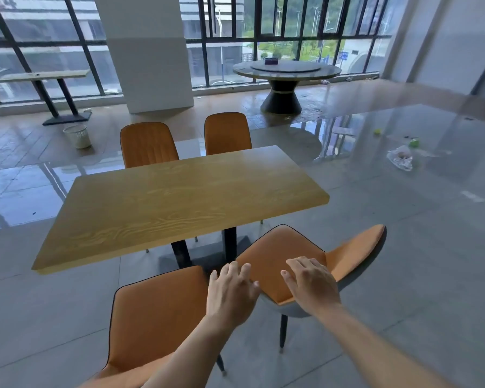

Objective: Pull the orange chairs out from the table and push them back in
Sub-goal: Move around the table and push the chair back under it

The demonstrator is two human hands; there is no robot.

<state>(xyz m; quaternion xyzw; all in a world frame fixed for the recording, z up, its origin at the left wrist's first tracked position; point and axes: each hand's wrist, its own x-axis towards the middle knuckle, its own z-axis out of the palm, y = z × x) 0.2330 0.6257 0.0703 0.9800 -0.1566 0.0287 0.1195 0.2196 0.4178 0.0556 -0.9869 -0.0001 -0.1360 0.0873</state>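
Observation:
A wooden table [179, 197] stands in the middle with two orange chairs [147, 144] [226, 133] tucked in at its far side. On the near side, one orange chair [157, 312] stands pulled out at the lower left. A second near orange chair [286, 247] is pulled out and turned, its backrest pointing right. My left hand [231, 292] hovers with fingers spread at the gap between the two near chairs. My right hand [311, 284] lies with straight fingers over the turned chair's seat edge.
A white pillar [151, 51] and tall windows stand behind. A round table [286, 71] is at the back right, a narrow bench table [42, 77] at the back left, a white waste bin [77, 135] near it. Litter [401, 158] lies on the glossy floor at right.

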